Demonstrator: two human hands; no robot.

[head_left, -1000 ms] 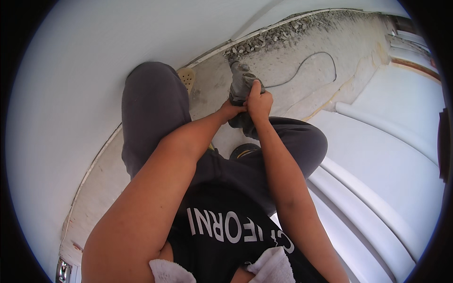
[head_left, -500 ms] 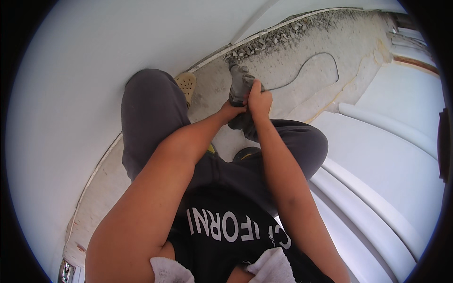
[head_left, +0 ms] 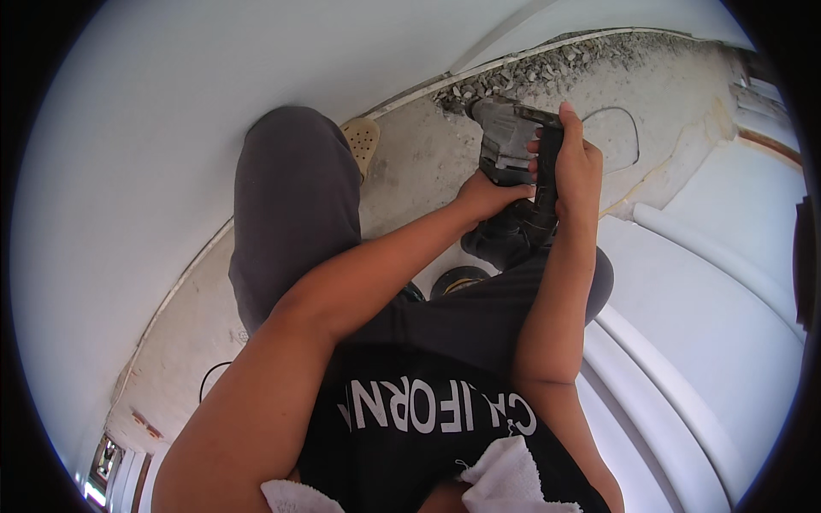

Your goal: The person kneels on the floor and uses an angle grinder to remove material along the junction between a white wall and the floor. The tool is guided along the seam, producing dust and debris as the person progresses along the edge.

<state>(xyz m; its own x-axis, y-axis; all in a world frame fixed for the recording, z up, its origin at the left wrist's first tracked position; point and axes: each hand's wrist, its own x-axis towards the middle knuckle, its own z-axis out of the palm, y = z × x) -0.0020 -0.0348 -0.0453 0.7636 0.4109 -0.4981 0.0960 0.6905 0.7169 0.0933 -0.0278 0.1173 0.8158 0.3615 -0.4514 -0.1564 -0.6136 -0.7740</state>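
A dark grey-and-black power hammer (head_left: 509, 137) points up and left at the chipped concrete rubble along the foot of the wall; its bit is not clearly visible. My left hand (head_left: 492, 195) is closed on the lower body of the tool. My right hand (head_left: 571, 162) is wrapped round its long black handle, with fingertips showing on the left side. A cable (head_left: 634, 141) loops over the concrete floor to the right of the tool. A tan perforated clog (head_left: 363, 145) shows beside my grey-trousered left knee (head_left: 295, 171).
A white wall (head_left: 137, 154) curves along the left and top, with grey rubble (head_left: 564, 60) at its base. White panels (head_left: 701, 239) with rounded ridges lie to the right of the concrete floor (head_left: 402, 197). A brown strip (head_left: 761, 144) is at the upper right.
The tool and both my hands have moved right, and the tool has turned so more of its side and handle shows. My right forearm is now more upright.
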